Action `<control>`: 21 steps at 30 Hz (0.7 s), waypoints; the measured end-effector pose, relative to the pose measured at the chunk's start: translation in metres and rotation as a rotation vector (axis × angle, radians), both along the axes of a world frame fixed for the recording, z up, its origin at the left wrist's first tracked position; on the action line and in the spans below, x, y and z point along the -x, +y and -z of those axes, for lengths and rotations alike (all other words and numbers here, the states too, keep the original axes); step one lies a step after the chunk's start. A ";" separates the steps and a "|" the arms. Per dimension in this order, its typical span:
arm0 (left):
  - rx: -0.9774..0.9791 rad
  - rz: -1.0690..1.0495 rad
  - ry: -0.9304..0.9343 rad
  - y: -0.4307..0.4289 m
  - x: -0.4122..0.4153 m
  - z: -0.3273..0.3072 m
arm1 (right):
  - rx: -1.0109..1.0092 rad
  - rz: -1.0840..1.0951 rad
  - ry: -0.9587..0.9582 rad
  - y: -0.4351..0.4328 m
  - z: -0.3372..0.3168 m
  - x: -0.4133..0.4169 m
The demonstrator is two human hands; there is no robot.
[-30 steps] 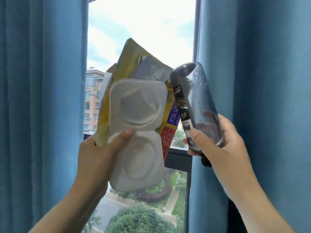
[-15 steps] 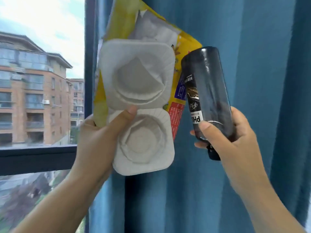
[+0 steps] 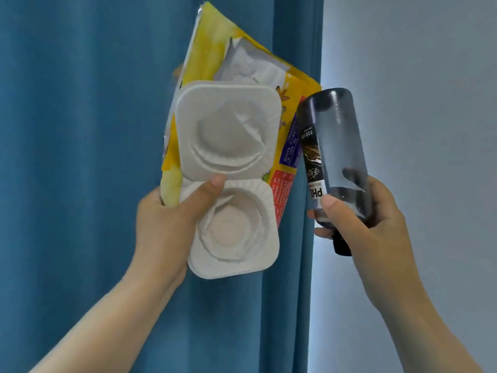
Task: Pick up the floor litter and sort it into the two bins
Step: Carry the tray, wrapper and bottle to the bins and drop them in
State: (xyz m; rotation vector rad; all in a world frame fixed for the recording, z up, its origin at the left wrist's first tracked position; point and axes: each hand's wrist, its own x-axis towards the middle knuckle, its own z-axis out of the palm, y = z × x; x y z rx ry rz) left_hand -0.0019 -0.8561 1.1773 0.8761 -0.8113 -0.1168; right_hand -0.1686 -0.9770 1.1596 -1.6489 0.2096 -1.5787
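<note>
My left hand [image 3: 164,227] grips a white two-cup pulp tray [image 3: 228,173] together with a yellow snack bag [image 3: 212,55] that lies behind the tray; my thumb presses on the tray's middle. My right hand [image 3: 368,224] holds a dark, see-through plastic bottle [image 3: 336,146] upside down, its black cap pointing down below my fingers. Both hands are raised at chest height, the bottle just right of the bag. Neither bin is in view, and the floor is out of frame.
A blue curtain [image 3: 80,157] fills the left and centre of the view. A pale grey wall [image 3: 430,103] stands to the right of the curtain's edge.
The view has swung right: the window and buildings outside have left the frame and a grey wall has come in. Both hands keep the same grip on their items.
</note>
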 end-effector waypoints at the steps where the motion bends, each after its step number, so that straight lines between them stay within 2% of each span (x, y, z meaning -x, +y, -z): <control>1: -0.006 0.025 0.005 -0.016 0.005 0.004 | -0.020 0.025 0.005 -0.012 0.004 0.009; 11: -0.120 0.230 0.065 -0.164 0.028 0.050 | -0.136 0.280 0.092 -0.116 0.052 0.052; 21: -0.270 0.387 0.110 -0.327 -0.020 0.130 | -0.267 0.461 0.145 -0.229 0.122 0.010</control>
